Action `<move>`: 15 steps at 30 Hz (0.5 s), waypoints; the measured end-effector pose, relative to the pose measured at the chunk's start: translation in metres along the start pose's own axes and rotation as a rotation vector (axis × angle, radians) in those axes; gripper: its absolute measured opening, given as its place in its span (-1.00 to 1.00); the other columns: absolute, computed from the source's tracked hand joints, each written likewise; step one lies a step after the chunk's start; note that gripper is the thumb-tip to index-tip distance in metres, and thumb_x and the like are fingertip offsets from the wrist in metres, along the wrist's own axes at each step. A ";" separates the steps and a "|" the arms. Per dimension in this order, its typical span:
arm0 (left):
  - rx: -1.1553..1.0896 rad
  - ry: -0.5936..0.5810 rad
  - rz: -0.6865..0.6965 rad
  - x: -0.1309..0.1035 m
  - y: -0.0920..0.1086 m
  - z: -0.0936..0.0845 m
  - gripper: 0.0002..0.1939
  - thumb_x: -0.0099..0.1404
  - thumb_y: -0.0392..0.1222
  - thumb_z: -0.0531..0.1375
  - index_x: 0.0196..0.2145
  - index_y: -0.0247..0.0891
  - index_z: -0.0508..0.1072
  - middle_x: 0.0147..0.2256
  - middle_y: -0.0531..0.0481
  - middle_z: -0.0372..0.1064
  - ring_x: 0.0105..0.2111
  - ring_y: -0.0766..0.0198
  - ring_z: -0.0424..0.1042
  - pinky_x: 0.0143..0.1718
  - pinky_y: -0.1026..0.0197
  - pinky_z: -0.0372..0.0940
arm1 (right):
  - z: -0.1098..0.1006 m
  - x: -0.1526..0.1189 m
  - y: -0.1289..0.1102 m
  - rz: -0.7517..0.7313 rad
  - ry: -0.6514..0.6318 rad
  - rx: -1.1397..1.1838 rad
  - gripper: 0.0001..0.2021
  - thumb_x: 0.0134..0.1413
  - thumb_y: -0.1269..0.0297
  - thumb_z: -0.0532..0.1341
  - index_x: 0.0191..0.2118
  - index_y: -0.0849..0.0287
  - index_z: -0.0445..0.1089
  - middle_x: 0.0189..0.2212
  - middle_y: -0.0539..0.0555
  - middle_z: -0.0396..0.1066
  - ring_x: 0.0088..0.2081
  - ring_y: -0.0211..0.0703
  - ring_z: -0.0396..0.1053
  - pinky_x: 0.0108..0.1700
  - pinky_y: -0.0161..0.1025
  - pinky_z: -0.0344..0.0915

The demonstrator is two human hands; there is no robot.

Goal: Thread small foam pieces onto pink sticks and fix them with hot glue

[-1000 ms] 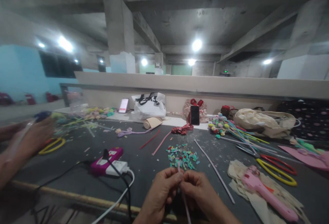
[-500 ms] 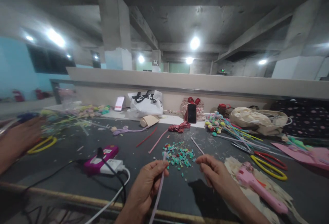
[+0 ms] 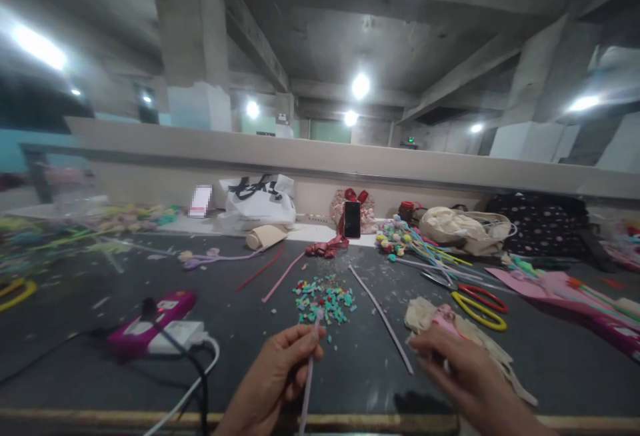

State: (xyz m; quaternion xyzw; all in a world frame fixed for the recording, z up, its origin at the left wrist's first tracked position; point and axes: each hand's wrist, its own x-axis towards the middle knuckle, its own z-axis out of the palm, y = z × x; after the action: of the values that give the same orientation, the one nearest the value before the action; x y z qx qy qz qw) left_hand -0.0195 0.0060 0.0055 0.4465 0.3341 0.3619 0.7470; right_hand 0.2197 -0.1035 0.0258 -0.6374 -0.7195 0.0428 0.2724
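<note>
One slender lilac stem [image 3: 309, 389], soft and fuzzy-looking, matt, with a small pale knob at its upper end; held upright and slightly tilted above the worktop [image 3: 365, 389], at the middle of the near edge. Left hand [image 3: 280, 363]: fingers pinching the stem just below the knob, its lower length hanging past the palm. Right hand [image 3: 465, 363]: fingers loosely curled and parted, blurred, over crumpled cream cloth [image 3: 417, 313] and a glossy pink tool [image 3: 444, 316]; contact cannot be told.

Just beyond the stem, a loose scatter of scraps [image 3: 330, 303], mostly teal, some red and yellow, too many to count. Around it, three thin lengths lying flat: one lilac strip [image 3: 383, 319] to the right, one pink strip [image 3: 283, 277] and one red strip [image 3: 260, 269] to the left.

Farther left, one magenta power strip [image 3: 170, 306] with a white plug [image 3: 185, 337]. Right side: one pair of scissors [image 3: 457, 287], one loop red, one yellow.

Toward the far edge, two phones propped up, one black phone [image 3: 351, 219] and one lit phone [image 3: 201, 201]; one crinkled white bag [image 3: 260, 203]; one bunch of bobbly flowers [image 3: 395, 236]; one dark spotted bag [image 3: 540, 223] near the far right corner.
</note>
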 end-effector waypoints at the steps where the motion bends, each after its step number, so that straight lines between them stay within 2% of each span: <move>1: 0.000 -0.006 -0.002 0.000 0.000 0.002 -0.76 -0.09 -0.09 0.22 -0.49 -0.33 0.39 -0.66 0.14 0.26 -0.81 0.64 0.00 -0.82 0.52 -0.17 | -0.009 -0.005 0.012 0.065 0.056 -0.048 -0.82 0.00 0.23 0.00 -0.34 0.10 0.30 -0.46 0.04 0.34 -0.43 -0.22 0.28 -0.40 -0.35 0.17; 4: -0.008 -0.005 0.002 0.000 -0.001 0.009 -0.74 -0.12 -0.10 0.24 -0.48 -0.34 0.40 -0.66 0.12 0.26 -0.81 0.64 -0.01 -0.83 0.52 -0.17 | -0.026 -0.017 0.048 0.263 0.136 -0.228 -0.77 -0.05 0.08 0.01 -0.37 0.06 0.31 -0.44 0.04 0.36 -0.44 -0.17 0.31 -0.42 -0.31 0.17; 7: -0.007 0.013 0.004 0.000 -0.004 0.017 -0.75 -0.11 -0.10 0.23 -0.48 -0.34 0.39 -0.67 0.13 0.25 -0.82 0.65 -0.03 -0.83 0.53 -0.20 | -0.024 -0.024 0.072 0.337 0.130 -0.333 -0.72 -0.10 0.01 0.01 -0.40 0.05 0.33 -0.45 0.05 0.37 -0.42 -0.11 0.34 -0.46 -0.31 0.16; 11: 0.009 0.012 -0.025 -0.001 -0.009 0.021 -0.76 -0.10 -0.10 0.23 -0.51 -0.33 0.38 -0.69 0.14 0.24 -0.84 0.65 -0.05 -0.83 0.52 -0.23 | -0.014 -0.023 0.082 0.383 0.100 -0.398 -0.71 -0.14 0.01 0.03 -0.38 0.06 0.34 -0.43 0.08 0.38 -0.42 -0.07 0.36 -0.50 -0.32 0.13; 15: 0.014 0.003 -0.075 -0.001 -0.014 0.018 -0.75 -0.11 -0.08 0.23 -0.52 -0.34 0.37 -0.72 0.14 0.23 -0.84 0.64 -0.07 -0.82 0.51 -0.23 | -0.016 -0.020 0.082 0.396 0.064 -0.425 -0.70 -0.08 0.04 -0.01 -0.35 0.05 0.37 -0.46 0.09 0.42 -0.41 -0.05 0.37 -0.50 -0.31 0.13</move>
State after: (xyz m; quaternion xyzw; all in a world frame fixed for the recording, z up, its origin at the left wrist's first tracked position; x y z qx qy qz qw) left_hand -0.0023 -0.0069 0.0000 0.4385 0.3543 0.3320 0.7563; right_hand 0.3012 -0.1117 -0.0009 -0.8091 -0.5651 -0.0766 0.1417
